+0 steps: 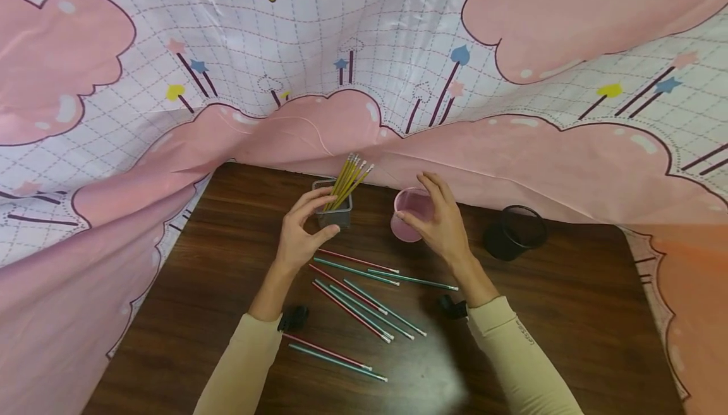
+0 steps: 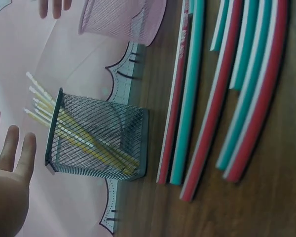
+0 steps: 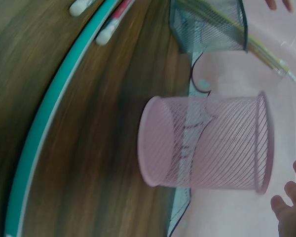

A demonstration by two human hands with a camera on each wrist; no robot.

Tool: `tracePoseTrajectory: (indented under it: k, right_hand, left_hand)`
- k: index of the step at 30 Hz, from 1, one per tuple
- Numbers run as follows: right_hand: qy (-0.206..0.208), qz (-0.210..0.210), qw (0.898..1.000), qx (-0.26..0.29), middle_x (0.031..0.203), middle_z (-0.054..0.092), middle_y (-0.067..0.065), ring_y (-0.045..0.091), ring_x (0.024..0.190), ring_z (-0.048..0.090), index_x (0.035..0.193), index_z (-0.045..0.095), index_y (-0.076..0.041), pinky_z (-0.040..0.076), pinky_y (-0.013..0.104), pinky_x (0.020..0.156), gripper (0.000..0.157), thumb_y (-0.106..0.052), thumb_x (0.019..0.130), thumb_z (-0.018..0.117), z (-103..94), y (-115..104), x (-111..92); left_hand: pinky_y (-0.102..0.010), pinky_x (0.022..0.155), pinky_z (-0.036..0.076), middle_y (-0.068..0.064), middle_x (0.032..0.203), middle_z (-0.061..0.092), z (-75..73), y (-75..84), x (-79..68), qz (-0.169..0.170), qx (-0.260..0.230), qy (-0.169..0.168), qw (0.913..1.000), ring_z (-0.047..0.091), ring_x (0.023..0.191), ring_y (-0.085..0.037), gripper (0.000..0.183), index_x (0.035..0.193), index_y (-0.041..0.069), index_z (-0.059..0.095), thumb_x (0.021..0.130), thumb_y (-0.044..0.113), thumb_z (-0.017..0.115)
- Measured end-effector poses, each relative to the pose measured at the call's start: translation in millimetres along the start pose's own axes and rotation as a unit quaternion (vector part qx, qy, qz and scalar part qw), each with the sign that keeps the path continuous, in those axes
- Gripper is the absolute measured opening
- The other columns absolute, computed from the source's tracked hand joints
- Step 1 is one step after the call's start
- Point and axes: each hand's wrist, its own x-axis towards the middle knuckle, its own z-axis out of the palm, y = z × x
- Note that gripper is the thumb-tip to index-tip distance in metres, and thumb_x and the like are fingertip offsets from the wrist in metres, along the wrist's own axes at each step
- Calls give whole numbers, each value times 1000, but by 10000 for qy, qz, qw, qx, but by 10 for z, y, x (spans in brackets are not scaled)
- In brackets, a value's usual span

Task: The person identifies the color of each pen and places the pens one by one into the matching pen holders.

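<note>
In the head view my left hand (image 1: 298, 235) is beside a grey square mesh pencil holder (image 1: 335, 218) with several yellow pencils (image 1: 348, 181) leaning in it, eraser ends up. The left wrist view shows its fingers (image 2: 25, 158) spread and apart from the holder. My right hand (image 1: 446, 225) is by a round pink mesh cup (image 1: 406, 228), thumb over the near side in the head view. Its fingers (image 3: 292, 192) show a gap to the cup in the right wrist view. No pencils appear inside the pink cup (image 3: 212, 143).
Several red pencils (image 1: 347, 353) and teal pencils (image 1: 412, 280) lie scattered on the dark wooden table (image 1: 569, 326), in front of the holders. A round black mesh cup (image 1: 503, 241) stands to the right. Patterned pink cloth (image 1: 318, 124) hangs behind the table.
</note>
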Motion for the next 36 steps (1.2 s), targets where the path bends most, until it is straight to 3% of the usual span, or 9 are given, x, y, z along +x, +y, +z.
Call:
tracePoseTrajectory:
  k: [9,14,18,21,23,32,36]
  right_hand:
    - [-107,358,9993,-7,136,40,10,19,126,35,133,46,-9,32,41,100,81,-43,67,78,11,190,-99]
    - [-218,592,9980,40,137,39,7,17,125,35,134,43,-9,32,40,100,83,-42,67,79,31,300,-161]
    - [-376,833,9957,143,139,37,1,16,126,34,137,39,-10,30,40,102,85,-43,68,77,28,358,-205]
    - [-514,1014,9933,190,141,36,0,18,128,33,140,34,-12,29,41,103,87,-43,70,76,29,384,-234]
    - [-589,1124,9916,229,142,35,1,19,128,32,141,32,-12,28,42,103,87,-43,72,75,38,400,-257]
    - [-704,1398,9872,306,144,32,-4,15,130,30,143,29,-16,27,41,104,87,-45,73,72,77,430,-301]
    - [-761,1449,9858,368,144,31,-4,16,130,30,143,28,-19,26,42,104,87,-45,73,72,94,445,-305]
  left_hand:
    - [-57,87,39,-28,113,55,101,-27,-93,27,-412,-255,9988,50,106,-41,42,112,-14,55,75,-3,71]
    - [-53,87,41,-25,111,57,142,-103,-157,-150,-347,-433,9983,54,103,-37,35,111,-10,58,77,-5,68]
    - [-42,90,42,-8,112,61,210,-265,-228,-281,583,-919,9937,54,106,-21,32,112,6,62,81,9,68]
    - [-34,91,42,7,113,59,268,-382,-280,-350,1427,-1509,9776,52,108,-9,31,112,19,63,83,25,68]
    - [-33,90,43,13,112,58,297,-423,-303,-435,1678,-1805,9682,51,108,-5,30,112,23,63,84,31,66]
    - [-27,90,42,17,109,58,318,-532,-342,-656,1987,-1926,9587,50,106,1,28,110,24,64,83,32,66]
    - [-27,85,44,17,110,57,343,-597,-331,-532,2432,-2095,9456,53,102,-2,29,109,24,64,82,34,67]
